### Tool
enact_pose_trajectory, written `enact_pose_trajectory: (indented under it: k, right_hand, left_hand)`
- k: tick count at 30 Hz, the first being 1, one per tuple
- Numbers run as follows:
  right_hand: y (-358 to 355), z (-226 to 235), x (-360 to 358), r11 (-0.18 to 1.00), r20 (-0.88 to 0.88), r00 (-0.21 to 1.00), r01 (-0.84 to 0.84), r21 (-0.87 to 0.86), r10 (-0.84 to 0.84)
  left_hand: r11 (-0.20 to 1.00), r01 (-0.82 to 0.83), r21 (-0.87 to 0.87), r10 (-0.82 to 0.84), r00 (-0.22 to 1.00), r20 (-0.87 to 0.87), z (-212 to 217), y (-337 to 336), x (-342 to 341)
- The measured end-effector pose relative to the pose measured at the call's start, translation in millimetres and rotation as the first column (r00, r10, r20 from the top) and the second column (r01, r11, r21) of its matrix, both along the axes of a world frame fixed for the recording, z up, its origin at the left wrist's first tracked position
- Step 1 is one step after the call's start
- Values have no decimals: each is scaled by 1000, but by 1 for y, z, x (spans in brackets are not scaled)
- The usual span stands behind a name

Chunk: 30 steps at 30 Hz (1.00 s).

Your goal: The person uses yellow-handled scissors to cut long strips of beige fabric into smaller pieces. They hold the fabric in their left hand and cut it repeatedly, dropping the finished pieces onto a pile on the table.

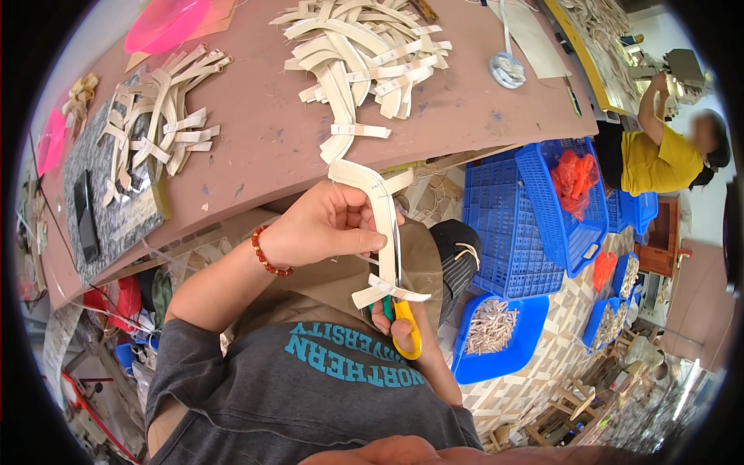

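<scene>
My left hand, with a red bead bracelet on its wrist, pinches a cream fabric strap between thumb and fingers. The strap hangs in front of my lap, bent near its top, with short cross tabs at both ends. Below it, my right hand grips scissors with yellow and green handles. Their blade runs up alongside the strap; whether it touches the fabric I cannot tell. Another strap with a cross tab lies at the table edge, just beyond my left hand, beside a big heap of similar straps.
A second strap pile and a black phone lie on the brown table at left. Blue crates and a blue basin of small pale pieces stand at right. A person in yellow works at far right.
</scene>
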State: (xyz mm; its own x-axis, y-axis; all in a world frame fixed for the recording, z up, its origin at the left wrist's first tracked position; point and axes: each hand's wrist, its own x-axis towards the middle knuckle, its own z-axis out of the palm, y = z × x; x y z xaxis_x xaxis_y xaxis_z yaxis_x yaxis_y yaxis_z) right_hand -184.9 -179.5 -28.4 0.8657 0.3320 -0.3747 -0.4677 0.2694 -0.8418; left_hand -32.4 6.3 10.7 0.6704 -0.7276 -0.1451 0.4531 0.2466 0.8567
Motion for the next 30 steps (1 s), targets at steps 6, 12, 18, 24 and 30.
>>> enact_pose_trajectory:
  k: [6, 12, 18, 24, 30]
  right_hand:
    - [-3, 0, -5, 1000, -53, 998, 28, 1, -28]
    - [-3, 6, 1, 999, -25, 999, 35, -35, -36]
    - [-4, 0, -6, 998, -74, 995, 61, -25, -63]
    - [-4, 2, -3, 998, -71, 997, 27, -52, -31]
    - [-3, 5, -2, 994, -79, 996, 24, -102, -32]
  left_hand:
    - [998, 50, 38, -50, 999, -13, -1, 6, 1]
    - [996, 83, 39, -82, 996, -23, -5, 4, -1]
    - [1000, -21, 19, 21, 999, -45, -2, 4, 1]
    - [988, -156, 2, 155, 977, -146, -2, 6, 6]
    - [999, 19, 43, -17, 999, -34, 3, 14, 16]
